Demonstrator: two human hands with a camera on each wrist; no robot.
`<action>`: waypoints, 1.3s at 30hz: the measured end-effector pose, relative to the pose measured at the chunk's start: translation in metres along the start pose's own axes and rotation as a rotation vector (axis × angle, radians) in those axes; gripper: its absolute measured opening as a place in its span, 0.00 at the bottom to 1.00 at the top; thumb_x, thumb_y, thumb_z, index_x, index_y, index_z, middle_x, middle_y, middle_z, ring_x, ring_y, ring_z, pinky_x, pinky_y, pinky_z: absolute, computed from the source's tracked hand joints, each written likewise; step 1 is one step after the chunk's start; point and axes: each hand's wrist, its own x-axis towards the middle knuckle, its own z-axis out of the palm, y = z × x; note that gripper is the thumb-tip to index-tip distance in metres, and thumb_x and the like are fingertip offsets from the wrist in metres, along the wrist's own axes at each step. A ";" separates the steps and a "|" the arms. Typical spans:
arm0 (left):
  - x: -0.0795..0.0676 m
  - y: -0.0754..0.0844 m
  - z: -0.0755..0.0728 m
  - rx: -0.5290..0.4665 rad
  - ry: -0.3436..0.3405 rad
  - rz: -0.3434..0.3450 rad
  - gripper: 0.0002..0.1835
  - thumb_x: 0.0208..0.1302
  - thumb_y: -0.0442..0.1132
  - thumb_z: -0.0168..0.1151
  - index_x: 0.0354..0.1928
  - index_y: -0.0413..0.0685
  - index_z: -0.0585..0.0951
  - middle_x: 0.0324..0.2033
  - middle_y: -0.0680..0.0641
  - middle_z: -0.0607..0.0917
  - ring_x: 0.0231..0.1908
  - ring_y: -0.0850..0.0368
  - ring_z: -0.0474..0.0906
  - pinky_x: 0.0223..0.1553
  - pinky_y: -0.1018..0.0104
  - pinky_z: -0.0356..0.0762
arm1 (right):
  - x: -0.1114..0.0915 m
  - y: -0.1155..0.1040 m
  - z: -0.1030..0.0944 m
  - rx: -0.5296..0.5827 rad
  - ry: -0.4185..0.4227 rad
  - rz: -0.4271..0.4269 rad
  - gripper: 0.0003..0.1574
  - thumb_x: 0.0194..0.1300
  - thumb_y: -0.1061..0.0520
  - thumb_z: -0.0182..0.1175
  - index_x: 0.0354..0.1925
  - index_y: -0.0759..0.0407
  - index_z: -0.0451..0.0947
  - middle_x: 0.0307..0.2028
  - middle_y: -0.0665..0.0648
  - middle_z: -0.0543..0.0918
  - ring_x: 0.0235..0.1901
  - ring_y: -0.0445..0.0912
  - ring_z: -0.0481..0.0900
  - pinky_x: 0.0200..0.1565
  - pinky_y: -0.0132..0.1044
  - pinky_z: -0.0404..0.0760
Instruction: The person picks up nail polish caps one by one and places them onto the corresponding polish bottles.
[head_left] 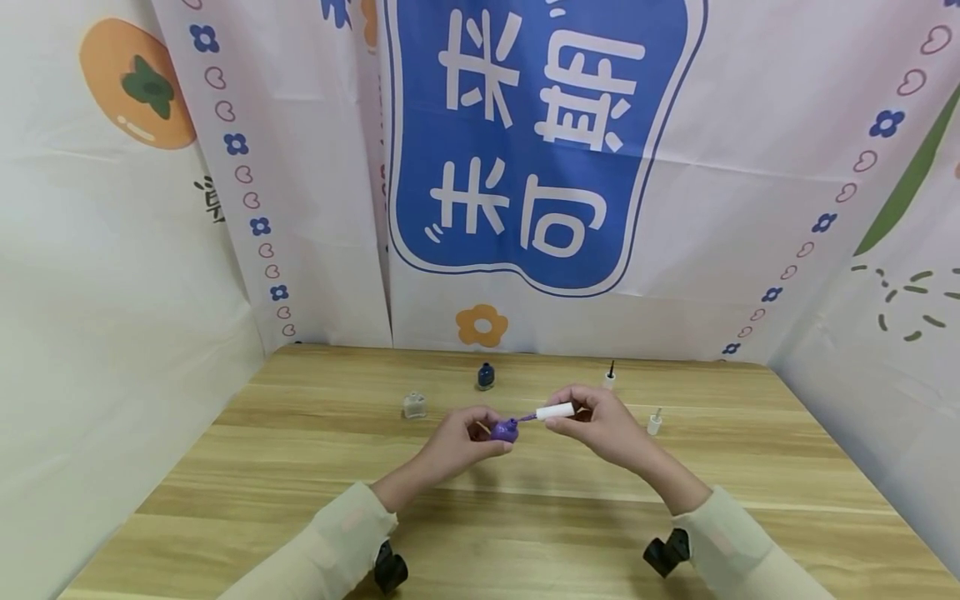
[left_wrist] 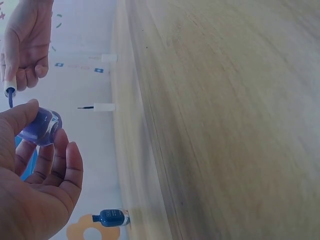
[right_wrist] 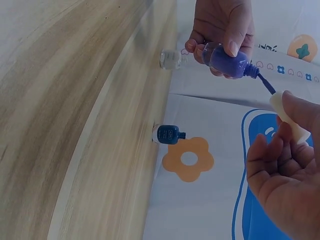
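Observation:
My left hand [head_left: 467, 435] holds a purple nail polish bottle [head_left: 504, 431] between thumb and fingers, its open neck tilted toward the right hand. My right hand [head_left: 596, 421] pinches a white nail polish cap [head_left: 555, 411] with a purple-coated brush [head_left: 527, 417]. In the right wrist view the brush [right_wrist: 266, 83] meets the mouth of the purple bottle [right_wrist: 227, 61]. Both are held up above the wooden table [head_left: 480, 533]. Behind the left hand stand a clear, pale bottle [head_left: 415, 406] and a dark blue bottle [head_left: 486, 376], both uncapped.
Two white caps stand brush-up near the right hand: one with a dark brush [head_left: 610, 377], the other with a pale brush [head_left: 655, 422]. A printed cloth [head_left: 330, 208] hangs behind the table, and white cloth walls [head_left: 112, 333] rise at both sides.

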 end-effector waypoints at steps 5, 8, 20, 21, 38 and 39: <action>0.000 0.001 0.002 -0.025 -0.006 -0.011 0.11 0.59 0.36 0.70 0.44 0.43 0.83 0.34 0.50 0.82 0.29 0.56 0.75 0.28 0.70 0.74 | 0.000 -0.001 0.002 0.030 -0.024 0.014 0.12 0.64 0.56 0.66 0.44 0.60 0.79 0.36 0.58 0.80 0.29 0.48 0.74 0.29 0.32 0.76; -0.002 0.009 0.002 -0.042 -0.015 -0.016 0.10 0.60 0.33 0.69 0.43 0.41 0.82 0.34 0.49 0.82 0.29 0.55 0.75 0.28 0.70 0.74 | 0.001 -0.001 0.004 0.072 -0.032 0.024 0.14 0.64 0.56 0.66 0.45 0.61 0.79 0.37 0.58 0.80 0.31 0.48 0.74 0.31 0.32 0.77; -0.012 0.034 0.002 -0.059 -0.013 0.001 0.10 0.59 0.32 0.69 0.42 0.38 0.82 0.33 0.47 0.82 0.30 0.53 0.75 0.29 0.71 0.75 | 0.004 0.001 0.013 0.162 -0.001 0.016 0.15 0.65 0.54 0.65 0.46 0.61 0.80 0.37 0.58 0.80 0.36 0.48 0.76 0.38 0.35 0.79; -0.012 0.033 0.002 -0.060 -0.014 0.001 0.10 0.59 0.31 0.69 0.42 0.38 0.82 0.33 0.46 0.82 0.30 0.53 0.76 0.29 0.71 0.75 | 0.004 0.001 0.015 0.162 0.007 0.009 0.14 0.65 0.54 0.65 0.45 0.62 0.80 0.36 0.58 0.80 0.35 0.48 0.76 0.37 0.34 0.79; -0.005 0.016 0.010 -0.093 -0.026 -0.012 0.09 0.60 0.33 0.68 0.42 0.39 0.82 0.35 0.48 0.82 0.30 0.57 0.75 0.29 0.71 0.75 | 0.010 0.004 0.034 0.164 0.045 -0.020 0.12 0.65 0.55 0.65 0.41 0.64 0.79 0.36 0.56 0.81 0.36 0.48 0.77 0.39 0.37 0.79; -0.003 0.012 0.010 -0.096 -0.026 -0.014 0.10 0.60 0.33 0.68 0.43 0.40 0.82 0.35 0.49 0.82 0.30 0.57 0.75 0.29 0.70 0.75 | 0.011 0.004 0.034 0.162 0.044 -0.022 0.12 0.66 0.55 0.64 0.41 0.64 0.79 0.36 0.56 0.81 0.36 0.48 0.77 0.39 0.37 0.79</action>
